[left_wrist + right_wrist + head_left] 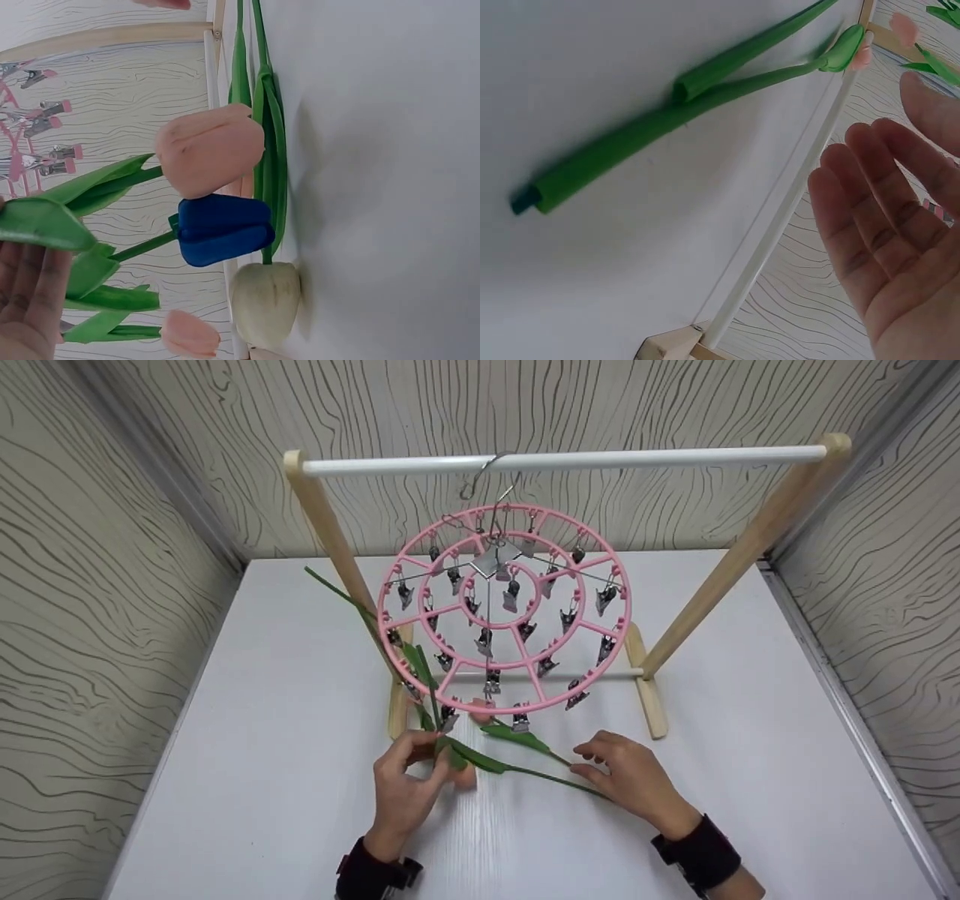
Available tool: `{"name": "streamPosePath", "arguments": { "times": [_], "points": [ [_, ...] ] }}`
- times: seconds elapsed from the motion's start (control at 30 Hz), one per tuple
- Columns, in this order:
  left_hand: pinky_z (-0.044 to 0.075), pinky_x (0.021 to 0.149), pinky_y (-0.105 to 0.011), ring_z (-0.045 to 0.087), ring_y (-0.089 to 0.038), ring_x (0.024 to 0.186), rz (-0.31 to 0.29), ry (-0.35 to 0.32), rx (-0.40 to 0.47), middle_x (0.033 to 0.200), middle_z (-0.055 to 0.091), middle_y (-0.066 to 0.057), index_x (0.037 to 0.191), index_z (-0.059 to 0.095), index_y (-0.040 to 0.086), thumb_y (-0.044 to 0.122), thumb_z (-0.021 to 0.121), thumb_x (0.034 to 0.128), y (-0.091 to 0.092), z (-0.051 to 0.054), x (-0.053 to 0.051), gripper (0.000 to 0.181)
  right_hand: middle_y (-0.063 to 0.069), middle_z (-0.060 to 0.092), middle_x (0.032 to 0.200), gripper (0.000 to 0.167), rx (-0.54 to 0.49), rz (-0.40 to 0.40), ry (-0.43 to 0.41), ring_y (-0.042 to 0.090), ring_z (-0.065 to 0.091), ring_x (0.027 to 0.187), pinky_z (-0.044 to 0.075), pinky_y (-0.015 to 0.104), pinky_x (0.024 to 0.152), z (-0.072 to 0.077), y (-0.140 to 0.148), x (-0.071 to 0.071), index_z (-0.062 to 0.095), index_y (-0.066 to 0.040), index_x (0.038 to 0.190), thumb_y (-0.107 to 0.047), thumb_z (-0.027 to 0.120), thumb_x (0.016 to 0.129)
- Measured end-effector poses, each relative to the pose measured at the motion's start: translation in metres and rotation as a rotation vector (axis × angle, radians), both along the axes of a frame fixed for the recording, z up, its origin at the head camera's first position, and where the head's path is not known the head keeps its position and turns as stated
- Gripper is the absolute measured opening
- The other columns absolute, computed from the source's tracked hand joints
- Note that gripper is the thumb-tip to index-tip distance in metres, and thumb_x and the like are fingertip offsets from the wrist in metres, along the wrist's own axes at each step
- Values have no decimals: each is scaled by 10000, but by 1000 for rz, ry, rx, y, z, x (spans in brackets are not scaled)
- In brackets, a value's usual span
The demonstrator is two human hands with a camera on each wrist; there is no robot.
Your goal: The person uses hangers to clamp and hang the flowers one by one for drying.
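My left hand (409,787) is at the near left rim of a pink round clip hanger (506,710), pinching a pink tulip (465,777) by its green stem just below a metal clip (448,720). The tulip hangs bloom down. In the left wrist view, a leaf (45,223) covers part of the fingers, and the thumb is hidden. A blue tulip (225,231) and another pink tulip (190,334) hang beside it. My right hand (630,776) hovers over tulip stems (607,157) on the table, fingers loosely bent, palm holding nothing.
The hanger hooks onto a white bar (637,456) between wooden legs (742,562). Several metal clips dangle from its rings. A white tulip (264,304) and a pink one (482,710) lie on the white table (277,780). Patterned panels (637,405) stand behind and at both sides.
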State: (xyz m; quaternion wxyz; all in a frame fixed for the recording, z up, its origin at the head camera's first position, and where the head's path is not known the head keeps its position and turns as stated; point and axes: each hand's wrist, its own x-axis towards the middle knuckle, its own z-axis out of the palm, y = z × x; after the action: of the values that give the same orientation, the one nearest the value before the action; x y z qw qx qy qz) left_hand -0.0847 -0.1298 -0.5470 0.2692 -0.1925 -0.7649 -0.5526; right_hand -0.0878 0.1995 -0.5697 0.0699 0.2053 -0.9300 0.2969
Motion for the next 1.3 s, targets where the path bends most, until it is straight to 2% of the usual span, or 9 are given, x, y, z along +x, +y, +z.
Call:
{"name": "streamPosePath", "arguments": {
  "times": [0.13,0.4,0.6,0.77,0.93,1.1,1.23,1.3],
  "points": [
    [604,635,-272,707,-154,754,13,-13,-7,949,732,-41,1011,681,33,-178,756,751,-3,0,-1,343,-86,663,818,200,12,-19,-40,81,642,755,548,259,645,-5,0,-1,786,-103,967,-212,861,818],
    [599,616,-274,698,-161,725,40,-9,-22,909,719,-64,988,673,11,-208,746,715,-8,4,-2,357,-100,637,808,198,69,-35,-127,74,624,743,503,247,620,-9,-5,-6,781,-111,969,-214,856,816],
    [602,623,-275,699,-163,726,41,10,-21,906,718,-116,975,662,-23,-225,720,727,-6,25,2,325,-113,595,768,182,118,-23,-170,64,559,700,465,258,612,-12,-7,-10,768,-121,932,-198,865,799],
    [594,639,-243,698,-187,719,29,46,-22,898,711,-144,969,652,-51,-227,710,743,-6,36,4,292,-118,576,755,138,114,1,-148,62,535,699,463,264,618,-15,-7,-11,752,-130,899,-146,855,808],
    [597,638,-248,700,-178,725,29,40,-16,902,712,-127,965,651,-51,-234,714,742,-7,38,5,295,-102,583,762,109,91,7,-128,68,536,709,478,266,628,-16,-5,-11,746,-126,885,-78,825,826],
    [609,637,-283,711,-184,736,29,17,-1,909,721,-125,970,658,-43,-232,726,742,-5,36,6,304,-107,570,749,78,83,-41,-154,58,532,685,475,247,614,-13,-3,-12,753,-126,871,-67,797,842],
    [613,640,-302,710,-219,733,15,8,3,914,717,-131,985,651,-55,-217,728,755,-3,36,6,292,-109,575,740,82,82,-76,-132,50,535,673,484,241,609,-10,1,-11,762,-123,858,-49,791,840],
    [612,639,-303,708,-230,732,12,10,-1,930,718,-117,1002,651,-50,-207,736,756,-5,25,3,304,-109,580,744,93,75,-77,-95,42,543,682,495,239,610,-7,3,-10,762,-119,853,-36,799,834]
  ]
}}
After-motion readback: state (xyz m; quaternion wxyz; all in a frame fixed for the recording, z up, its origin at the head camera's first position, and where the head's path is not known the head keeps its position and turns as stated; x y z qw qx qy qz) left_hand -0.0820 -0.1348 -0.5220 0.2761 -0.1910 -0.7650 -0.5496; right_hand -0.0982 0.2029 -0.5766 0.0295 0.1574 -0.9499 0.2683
